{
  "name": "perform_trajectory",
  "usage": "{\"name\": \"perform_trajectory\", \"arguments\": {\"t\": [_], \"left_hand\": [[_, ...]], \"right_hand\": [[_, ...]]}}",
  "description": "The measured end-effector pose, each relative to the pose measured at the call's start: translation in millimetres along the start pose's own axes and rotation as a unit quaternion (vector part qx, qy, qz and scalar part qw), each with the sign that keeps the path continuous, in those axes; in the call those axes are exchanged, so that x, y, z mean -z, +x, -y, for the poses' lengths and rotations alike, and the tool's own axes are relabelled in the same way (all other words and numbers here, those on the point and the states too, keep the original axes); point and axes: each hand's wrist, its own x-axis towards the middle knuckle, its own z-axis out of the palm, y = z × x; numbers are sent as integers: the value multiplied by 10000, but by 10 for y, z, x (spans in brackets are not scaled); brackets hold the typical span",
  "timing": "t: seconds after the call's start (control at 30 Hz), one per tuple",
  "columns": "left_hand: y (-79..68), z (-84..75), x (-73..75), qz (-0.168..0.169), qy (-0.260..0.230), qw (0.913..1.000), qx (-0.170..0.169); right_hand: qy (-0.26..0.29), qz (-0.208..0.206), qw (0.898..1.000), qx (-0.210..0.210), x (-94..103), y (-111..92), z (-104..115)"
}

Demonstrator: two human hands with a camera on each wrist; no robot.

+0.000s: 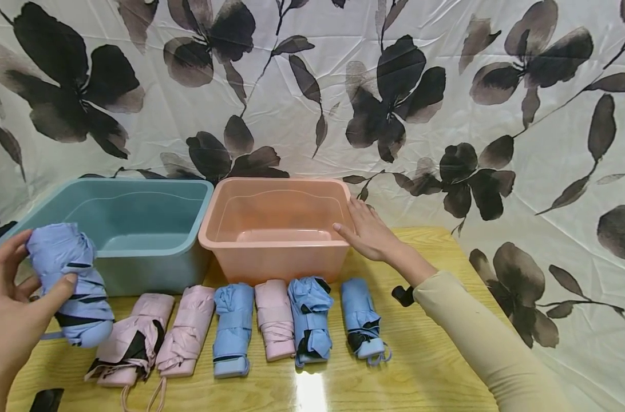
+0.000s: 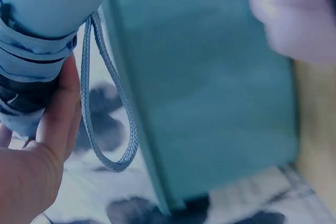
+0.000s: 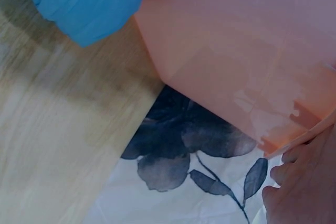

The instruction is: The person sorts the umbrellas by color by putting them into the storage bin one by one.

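My left hand [image 1: 14, 303] holds a folded blue umbrella [image 1: 72, 286], fingers on its far side and thumb across its front, over the near left corner of the teal bin [image 1: 153, 274]. A cord loop hangs from the umbrella's handle end in the left wrist view. At the peach bin [image 1: 276, 260], my right hand [image 1: 369, 232] rests on the right rim, its fingers extended and the thumb spread across the near corner. Below the bins lie folded pink umbrellas [image 1: 186, 332] and folded blue umbrellas [image 1: 233, 329] in a row.
Both bins stand side by side on the wooden table [image 1: 415, 355], before a floral cloth [image 1: 302, 97]. A small black object [image 1: 403, 296] is beside the right forearm; another dark piece [image 1: 47, 399] lies at the near left edge.
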Motion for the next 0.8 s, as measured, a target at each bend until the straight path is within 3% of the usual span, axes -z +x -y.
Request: {"name": "perform_trajectory", "arguments": {"t": [0.23, 0.37, 0.53, 0.8], "left_hand": [[360, -464, -214, -147, -35, 9997, 200], [581, -617, -341, -113, -4, 9993, 346], [829, -673, -511, -1, -50, 9989, 469], [1103, -578, -834, 758, 306, 9963, 263]], "right_hand": [[23, 17, 10000, -67, -8, -16, 0], [5, 27, 10000, -75, -17, -12, 1], [-11, 13, 10000, -73, -25, 18, 13], [-92, 40, 9999, -140, -7, 24, -9]]}}
